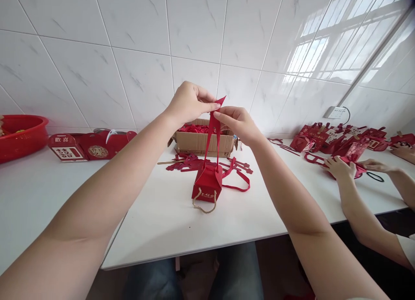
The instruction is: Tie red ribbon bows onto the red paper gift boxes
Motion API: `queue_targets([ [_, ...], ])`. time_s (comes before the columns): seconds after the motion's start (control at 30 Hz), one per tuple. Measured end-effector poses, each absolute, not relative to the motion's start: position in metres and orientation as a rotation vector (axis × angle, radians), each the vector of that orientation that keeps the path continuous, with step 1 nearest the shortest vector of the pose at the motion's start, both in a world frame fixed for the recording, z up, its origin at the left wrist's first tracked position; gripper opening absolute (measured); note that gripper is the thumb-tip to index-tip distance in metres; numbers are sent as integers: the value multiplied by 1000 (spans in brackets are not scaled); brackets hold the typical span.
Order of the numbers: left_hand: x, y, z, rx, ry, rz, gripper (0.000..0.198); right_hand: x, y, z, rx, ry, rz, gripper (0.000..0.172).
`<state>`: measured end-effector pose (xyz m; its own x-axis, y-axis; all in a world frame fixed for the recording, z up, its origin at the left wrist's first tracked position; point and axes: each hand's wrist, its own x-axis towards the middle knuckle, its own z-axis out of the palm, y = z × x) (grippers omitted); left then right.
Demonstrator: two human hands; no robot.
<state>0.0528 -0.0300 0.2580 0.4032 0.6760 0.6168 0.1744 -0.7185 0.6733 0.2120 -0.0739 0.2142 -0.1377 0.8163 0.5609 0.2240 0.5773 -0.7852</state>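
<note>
A small red gift box (207, 183) with gold lettering and a twisted rope handle (204, 209) stands on the white table. A red ribbon (211, 133) rises from its top in two strands. My left hand (191, 102) pinches the ribbon near its pointed upper end. Just below and to the right, my right hand (238, 122) also pinches it, between thumb and fingers. Both hands are raised above the box, close together. Another loop of red ribbon (241, 187) lies on the table to the right of the box.
Behind stands an open cardboard box (202, 144) of red pieces, with flat red cutouts (184, 162) before it. Left are red gift boxes (92, 146) and a red basin (22, 135). At right, a co-worker's hands (340, 168) handle a red box near several others.
</note>
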Motion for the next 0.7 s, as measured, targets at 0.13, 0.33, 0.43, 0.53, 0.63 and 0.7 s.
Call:
queue_targets([
  [0.13,53,-34,263,2068,756,1280,17,214,-71,218,-956,-1764,602,36],
  [0.33,48,-30,262,2051,776,1284,35,218,-54,217,-883,-1665,948,39],
  [0.43,45,-29,253,2088,749,1363,24,223,-50,214,-854,-1600,1085,32],
  [0.53,45,-32,236,2277,623,1409,9,227,-47,213,-854,-1540,1163,24],
  [0.63,44,-33,217,2579,526,1213,6,230,-45,217,-924,-1609,1208,22],
  [0.7,42,-32,208,2634,517,1076,12,231,-46,223,-1008,-1731,1117,19],
])
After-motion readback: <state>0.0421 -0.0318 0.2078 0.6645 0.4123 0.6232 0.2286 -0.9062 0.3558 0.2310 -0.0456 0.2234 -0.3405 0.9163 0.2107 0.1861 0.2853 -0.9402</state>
